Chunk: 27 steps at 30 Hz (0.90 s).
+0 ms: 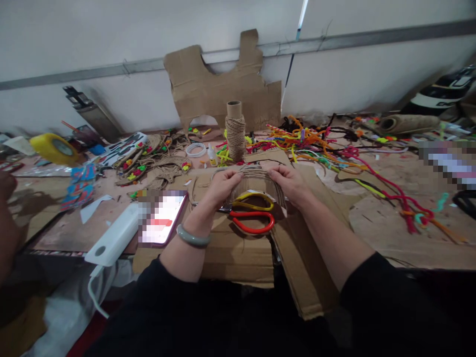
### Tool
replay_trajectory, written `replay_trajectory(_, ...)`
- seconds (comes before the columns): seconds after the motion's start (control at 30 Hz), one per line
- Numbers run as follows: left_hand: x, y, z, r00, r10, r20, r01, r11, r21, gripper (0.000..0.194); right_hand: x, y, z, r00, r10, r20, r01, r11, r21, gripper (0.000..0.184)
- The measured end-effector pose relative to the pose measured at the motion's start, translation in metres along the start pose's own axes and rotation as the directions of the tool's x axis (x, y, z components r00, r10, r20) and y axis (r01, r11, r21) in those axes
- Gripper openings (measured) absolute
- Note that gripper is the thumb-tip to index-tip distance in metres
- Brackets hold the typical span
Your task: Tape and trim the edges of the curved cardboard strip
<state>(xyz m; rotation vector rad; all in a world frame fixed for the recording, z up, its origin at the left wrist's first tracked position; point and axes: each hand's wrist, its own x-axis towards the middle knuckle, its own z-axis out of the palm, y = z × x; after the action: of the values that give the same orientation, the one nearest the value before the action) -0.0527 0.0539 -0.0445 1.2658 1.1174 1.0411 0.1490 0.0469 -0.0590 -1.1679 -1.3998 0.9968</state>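
Note:
My left hand (226, 186) and my right hand (289, 183) are both closed on a curved band of jute twine (256, 172). Several strands run side by side between my pinched fingers, arching over the cardboard, and some ends hang below my right hand. Just under the band lie scissors (256, 229) with one red and one yellow handle loop; their blades are mostly hidden near my left wrist. Behind my hands a cardboard-cored spool of jute twine (235, 136) stands upright. Flattened cardboard (230, 253) lies beneath my forearms.
A lit phone (159, 223) and a white power strip (115, 233) lie on the left. Twine pieces with coloured bits (148, 158) are piled behind them. Tangled colourful cords (308, 134) spread to the right. Cut cardboard (223, 89) leans on the wall. Another person's arm (7, 223) shows at far left.

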Motion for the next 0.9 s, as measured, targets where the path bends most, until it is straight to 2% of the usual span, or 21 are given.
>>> replay_trajectory(0.13, 0.007, -0.003, -0.009, 0.998, 0.003, -0.069, -0.01, 0.995, -0.103, 0.031, -0.001, -0.001, 0.001, 0.993, 0.111, 0.028, -0.113, 0.99, 0.087, 0.048)
replay_trajectory(0.27, 0.012, -0.005, -0.012, 0.987, 0.013, -0.157, -0.049, 0.973, -0.225, 0.034, -0.001, -0.003, 0.001, 0.981, 0.175, 0.084, -0.181, 0.98, 0.078, 0.045)
replay_trajectory(0.43, 0.012, -0.003, -0.011, 0.984, 0.009, -0.179, -0.051, 0.971, -0.232, 0.031, -0.002, -0.01, 0.002, 0.975, 0.223, 0.024, -0.224, 0.971, 0.085, 0.041)
replay_trajectory(0.57, 0.015, -0.004, -0.016, 0.971, 0.004, -0.24, -0.07, 0.961, -0.266, 0.027, -0.003, -0.014, 0.002, 0.96, 0.28, 0.025, -0.282, 0.954, 0.104, 0.05)
replay_trajectory(0.7, 0.02, -0.008, -0.023, 0.95, 0.045, -0.31, -0.141, 0.945, -0.296, 0.025, -0.002, -0.011, 0.001, 0.967, 0.252, 0.022, -0.253, 0.96, 0.12, 0.052)
replay_trajectory(0.9, 0.023, -0.012, -0.024, 0.953, 0.059, -0.298, -0.148, 0.947, -0.286, 0.027, 0.0, -0.003, 0.001, 0.987, 0.16, 0.012, -0.16, 0.975, 0.151, 0.053)
